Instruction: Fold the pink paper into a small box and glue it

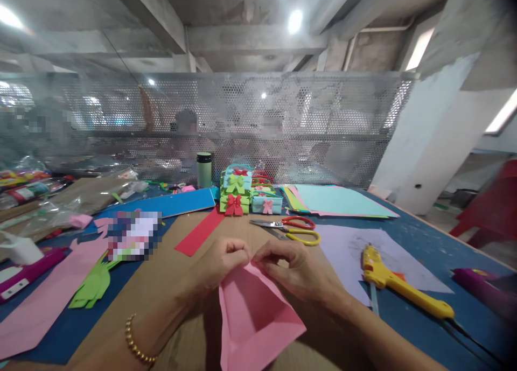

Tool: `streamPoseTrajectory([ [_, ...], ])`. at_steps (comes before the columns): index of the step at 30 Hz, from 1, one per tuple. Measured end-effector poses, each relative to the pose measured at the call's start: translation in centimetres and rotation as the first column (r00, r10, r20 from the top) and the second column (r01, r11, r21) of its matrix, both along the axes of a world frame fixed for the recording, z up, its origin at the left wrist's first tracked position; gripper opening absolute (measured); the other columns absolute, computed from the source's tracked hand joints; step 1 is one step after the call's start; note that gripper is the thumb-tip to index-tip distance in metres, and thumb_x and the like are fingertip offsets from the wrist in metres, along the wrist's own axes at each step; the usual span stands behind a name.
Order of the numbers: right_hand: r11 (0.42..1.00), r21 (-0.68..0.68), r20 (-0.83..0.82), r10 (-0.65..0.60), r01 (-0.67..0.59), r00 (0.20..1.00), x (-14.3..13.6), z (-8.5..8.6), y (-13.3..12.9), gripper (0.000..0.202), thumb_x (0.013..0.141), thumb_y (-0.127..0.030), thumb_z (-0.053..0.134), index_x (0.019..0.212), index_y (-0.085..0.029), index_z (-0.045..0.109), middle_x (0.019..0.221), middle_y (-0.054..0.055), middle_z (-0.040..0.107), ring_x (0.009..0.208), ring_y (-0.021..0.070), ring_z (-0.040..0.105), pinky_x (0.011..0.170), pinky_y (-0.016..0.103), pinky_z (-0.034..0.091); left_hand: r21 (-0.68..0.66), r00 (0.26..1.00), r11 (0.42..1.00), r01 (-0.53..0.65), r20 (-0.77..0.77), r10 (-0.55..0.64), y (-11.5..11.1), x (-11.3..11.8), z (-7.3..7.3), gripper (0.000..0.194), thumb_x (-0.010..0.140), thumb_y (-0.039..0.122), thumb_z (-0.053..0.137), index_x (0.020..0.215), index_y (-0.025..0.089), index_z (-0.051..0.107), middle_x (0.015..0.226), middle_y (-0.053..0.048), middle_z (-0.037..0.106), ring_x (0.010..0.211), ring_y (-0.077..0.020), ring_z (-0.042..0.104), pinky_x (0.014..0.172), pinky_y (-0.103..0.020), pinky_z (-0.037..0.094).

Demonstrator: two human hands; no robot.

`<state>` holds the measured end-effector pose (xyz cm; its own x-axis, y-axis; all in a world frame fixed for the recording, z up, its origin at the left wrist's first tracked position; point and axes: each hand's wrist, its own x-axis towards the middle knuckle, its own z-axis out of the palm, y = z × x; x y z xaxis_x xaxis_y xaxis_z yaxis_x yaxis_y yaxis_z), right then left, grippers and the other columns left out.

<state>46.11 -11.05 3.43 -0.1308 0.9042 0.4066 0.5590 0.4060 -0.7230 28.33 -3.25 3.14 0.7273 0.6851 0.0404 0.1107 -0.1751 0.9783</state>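
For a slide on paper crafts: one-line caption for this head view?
Both hands, left hand and right hand, pinch a folded pink paper; scissors and yellow glue gun lie nearby.

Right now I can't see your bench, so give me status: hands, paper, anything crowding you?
Left hand and right hand both pinching pink paper at its top fold. Scissors just beyond, yellow glue gun to the right, apart.

The folded paper [254, 317] is pink, the strip [199, 233] beyond it red, and the glue gun [398, 284] yellow. The scissors [288, 229] have red and yellow handles. The little boxes [242, 195] are green and light blue with red, green and pink bows.
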Motion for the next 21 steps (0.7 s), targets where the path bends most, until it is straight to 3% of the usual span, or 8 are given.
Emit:
streamPoseTrajectory([
  [7,0.995,-0.069,0.004,-0.071,0.071,0.997,0.2,0.3,0.3,0.017,0.084,-0.021,0.055,0.088,-0.02,0.071,0.079,0.001,0.07,0.069,0.0129,0.06,0.063,0.023,0.044,0.088,0.999,0.996,-0.031,-0.004,0.032,0.2,0.1,-0.2,0.022,0.075,0.032,0.057,0.062,0.016,0.052,0.062,0.003,0.044,0.06,-0.0109,0.039,0.053,-0.023,0.025],
  [11,0.985,-0.152,0.015,-0.079,0.08,0.997,0.4,0.2,0.5,0.021,0.087,-0.031,0.054,0.077,-0.017,0.067,0.068,0.0,0.062,0.062,0.0113,0.052,0.056,0.022,0.039,0.234,0.999,0.972,-0.017,-0.027,0.024,0.4,0.2,-0.6,0.021,0.078,0.029,0.053,0.061,0.016,0.052,0.062,0.002,0.044,0.061,-0.0117,0.04,0.054,-0.024,0.026],
  [21,0.976,-0.196,0.029,-0.091,0.095,0.995,0.7,-0.7,0.7,0.018,0.086,-0.028,0.056,0.072,-0.017,0.063,0.067,-0.002,0.057,0.062,0.0101,0.047,0.054,0.02,0.035,0.292,0.998,0.956,0.009,-0.063,0.01,0.2,0.2,-0.3,0.028,0.08,0.032,0.052,0.058,0.018,0.043,0.06,0.003,0.039,0.06,-0.0113,0.037,0.054,-0.025,0.025],
])
